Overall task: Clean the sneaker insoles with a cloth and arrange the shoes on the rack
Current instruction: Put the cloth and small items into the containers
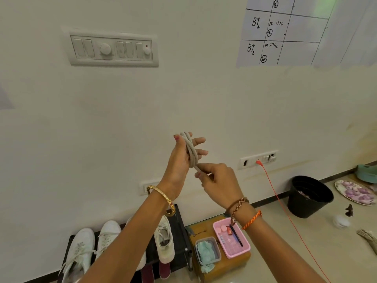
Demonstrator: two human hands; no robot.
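Cream wall filled the frame. Rack (181, 231), lower left, held white sneakers (81, 250). Cloth (206, 252) lay in a tub, lower centre. Left hand (183, 158), fingers spread, carried wound lace (190, 152); right hand (218, 180) apparently pinched its tail. Risk: coil slipping off.

Both forearms are bare, with no sleeves in view. The left hand (179, 158) has pink-red painted nails, and a gold bangle (163, 198) circles its wrist. Below the right hand (219, 180), the wrist wears a twisted brown cord bracelet (237, 205) and, further down, an orange braided thread band (252, 219).
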